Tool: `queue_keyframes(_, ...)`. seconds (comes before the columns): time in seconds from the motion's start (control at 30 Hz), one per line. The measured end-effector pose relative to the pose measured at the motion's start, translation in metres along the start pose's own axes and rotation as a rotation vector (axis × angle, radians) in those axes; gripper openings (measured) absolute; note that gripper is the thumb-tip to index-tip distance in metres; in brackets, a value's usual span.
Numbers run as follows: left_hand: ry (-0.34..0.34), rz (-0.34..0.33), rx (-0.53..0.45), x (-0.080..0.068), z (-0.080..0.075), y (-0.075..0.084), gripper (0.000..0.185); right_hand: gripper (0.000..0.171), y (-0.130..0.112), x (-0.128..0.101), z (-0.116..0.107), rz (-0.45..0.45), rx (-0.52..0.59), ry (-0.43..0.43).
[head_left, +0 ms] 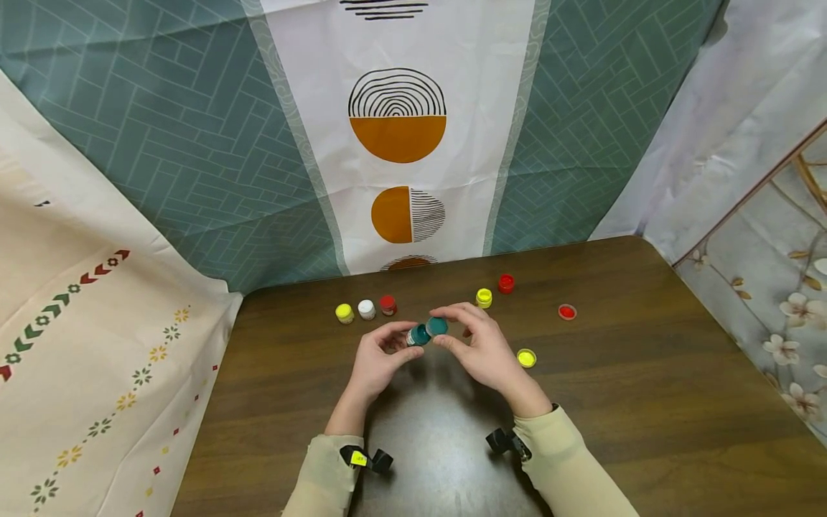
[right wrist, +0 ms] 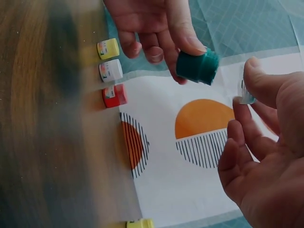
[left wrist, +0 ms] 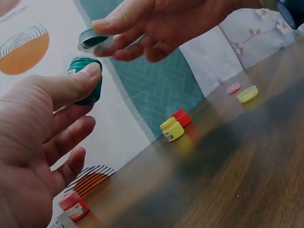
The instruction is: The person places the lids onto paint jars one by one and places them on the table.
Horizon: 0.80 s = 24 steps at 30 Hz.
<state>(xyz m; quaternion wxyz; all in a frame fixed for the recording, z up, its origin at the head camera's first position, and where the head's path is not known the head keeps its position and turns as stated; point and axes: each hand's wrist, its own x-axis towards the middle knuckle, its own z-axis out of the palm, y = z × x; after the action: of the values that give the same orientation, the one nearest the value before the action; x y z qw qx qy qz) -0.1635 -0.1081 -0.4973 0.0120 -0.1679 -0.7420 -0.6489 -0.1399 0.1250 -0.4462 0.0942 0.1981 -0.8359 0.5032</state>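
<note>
Pinching green pot (head_left: pixel 418 334) w/ left hand (head_left: pixel 377 360) above counter (head_left: pixel 646 402), right hand (head_left: pixel 479 347) pinching its green lid (head_left: pixel 437 327) just beside, lid mostly hidden by fingers in right wrist view, pot label too small to read, three pots (head_left: pixel 366 309) behind, blurred.

You faced a dark wooden table (head_left: pixel 646 373); at twelve o'clock hung a teal herringbone curtain (head_left: pixel 161 129) with a white, orange-circled panel (head_left: pixel 397 136); floral cloth (head_left: pixel 762 316) draped at three o'clock; cream patterned cloth (head_left: pixel 84 345) at nine.
</note>
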Motion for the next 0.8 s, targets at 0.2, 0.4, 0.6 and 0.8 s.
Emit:
queue_keyframes(0.2,-0.017,0.021,0.016,0.0001,-0.0004,-0.0005,0.035,0.039,-0.0011,-0.0009,0.003,-0.009,-0.054,-0.039)
queue_keyframes(0.4,-0.03,0.043,0.015,0.0001,-0.0012,-0.001,0.037,0.038,0.0003,0.0001,0.0046,-0.047,-0.076,-0.065)
queue_keyframes(0.6,-0.039,0.059,0.009,0.0005,-0.0006,-0.0025,0.039,0.039,0.002,0.0001,0.0054,-0.135,-0.156,-0.092)
queue_keyframes(0.8,-0.046,0.053,0.017,0.0002,-0.0011,-0.0013,0.039,0.039,0.0019,-0.0001,0.005,-0.182,-0.22,-0.104)
